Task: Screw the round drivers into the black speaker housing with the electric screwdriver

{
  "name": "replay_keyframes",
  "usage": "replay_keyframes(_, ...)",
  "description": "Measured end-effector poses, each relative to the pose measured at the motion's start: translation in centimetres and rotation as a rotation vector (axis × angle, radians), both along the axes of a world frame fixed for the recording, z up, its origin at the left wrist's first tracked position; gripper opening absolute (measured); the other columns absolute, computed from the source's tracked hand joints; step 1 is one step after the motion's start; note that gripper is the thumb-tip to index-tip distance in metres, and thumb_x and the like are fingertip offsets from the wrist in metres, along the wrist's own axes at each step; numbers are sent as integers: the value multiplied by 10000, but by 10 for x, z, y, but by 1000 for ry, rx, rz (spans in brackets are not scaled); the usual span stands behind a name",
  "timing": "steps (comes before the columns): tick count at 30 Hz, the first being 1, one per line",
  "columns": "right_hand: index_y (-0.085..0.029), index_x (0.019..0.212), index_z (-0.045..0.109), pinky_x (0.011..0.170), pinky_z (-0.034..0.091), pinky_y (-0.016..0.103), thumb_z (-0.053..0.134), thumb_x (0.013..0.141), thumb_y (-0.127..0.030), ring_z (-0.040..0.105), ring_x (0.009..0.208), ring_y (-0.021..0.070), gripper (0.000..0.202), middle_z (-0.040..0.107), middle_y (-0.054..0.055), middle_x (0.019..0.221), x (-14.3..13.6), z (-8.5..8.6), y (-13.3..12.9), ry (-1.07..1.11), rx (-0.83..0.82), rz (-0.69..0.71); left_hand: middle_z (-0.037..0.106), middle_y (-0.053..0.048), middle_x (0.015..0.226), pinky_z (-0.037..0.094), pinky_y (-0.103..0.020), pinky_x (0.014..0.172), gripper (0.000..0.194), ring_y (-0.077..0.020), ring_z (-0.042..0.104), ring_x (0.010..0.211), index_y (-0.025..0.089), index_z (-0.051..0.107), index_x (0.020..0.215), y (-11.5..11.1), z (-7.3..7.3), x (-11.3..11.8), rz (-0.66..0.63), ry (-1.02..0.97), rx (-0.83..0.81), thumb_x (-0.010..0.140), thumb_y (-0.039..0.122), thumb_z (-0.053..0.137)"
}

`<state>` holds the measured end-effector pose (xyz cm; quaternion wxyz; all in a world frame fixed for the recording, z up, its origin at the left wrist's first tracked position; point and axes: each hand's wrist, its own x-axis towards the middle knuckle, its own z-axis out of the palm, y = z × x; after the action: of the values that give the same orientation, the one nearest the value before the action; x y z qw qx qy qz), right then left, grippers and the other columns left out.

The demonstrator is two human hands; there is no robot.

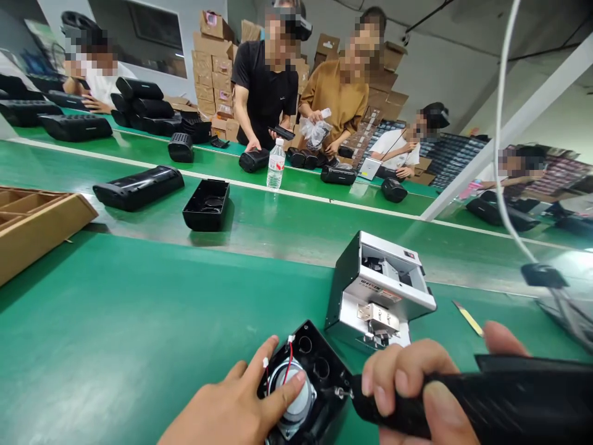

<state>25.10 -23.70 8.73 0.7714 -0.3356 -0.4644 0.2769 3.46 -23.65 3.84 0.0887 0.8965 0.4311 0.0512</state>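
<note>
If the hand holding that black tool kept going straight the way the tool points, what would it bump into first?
The right hand aims its black screwdriver leftward, so the tip would probably first meet the black speaker housing, right by the small screw at its edge. The left hand rests on the speaker just beyond.

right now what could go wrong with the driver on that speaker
1. The left hand has fingers on the speaker close to the driver tip; a slip could hit them.
2. The red and white wires lie loose near the tip and could be snagged.
3. The housing is only hand-held, so it might twist.
</note>
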Motion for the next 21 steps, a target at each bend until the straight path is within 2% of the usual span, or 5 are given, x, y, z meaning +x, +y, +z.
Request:
replay_keyframes(1, -456, 1569, 446, 509, 567, 306, 664, 1051, -258, 565, 519, 145, 596, 593, -57, 736, -5, -2, 2, 41, -15, 1, 516, -194, 1653, 705, -445, 745, 917, -419, 769, 1181, 469, 503, 1609, 0, 1, 0, 1, -4, -13, 810, 172, 840)
replay_keyframes(5, -417, 1568, 471, 508, 554, 293, 674, 1043, -248, 575, 518, 138, 588, 601, -55, 723, -3, -12, 9, 65, -52, 16, 478, -134, 1695, 701, -422, 805, 796, -414, 722, 1278, 500, 477, 1618, 0, 4, -1, 24, -61, -83, 920, 286, 793)
replay_keyframes(10, -407, 1566, 466, 524, 557, 286, 678, 1046, -244, 583, 532, 133, 584, 602, -58, 732, 1, -15, 10, 53, -72, 20, 417, -83, 1739, 685, -455, 910, 768, -425, 668, 1357, 537, 481, 1602, 1, 6, 1, 67, -6, -218, 935, 275, 758)
replay_keyframes(17, -408, 1576, 434, 513, 544, 278, 703, 1045, -302, 568, 519, 134, 605, 612, -62, 714, 1, -22, 12, 69, -112, 33, 408, -171, 1719, 686, -577, 854, 802, -498, 671, 1325, 524, 455, 1609, 4, 15, 7, 65, 31, -278, 931, 251, 784)
replay_keyframes(21, -424, 1542, 421, 531, 531, 285, 629, 1075, -250, 574, 541, 137, 541, 585, -59, 749, 1, -25, 8, 35, -82, 163, 365, -212, 1718, 688, -592, 812, 825, -501, 678, 1313, 500, 433, 1617, 5, 26, 12, 58, 107, -305, 935, 180, 770)
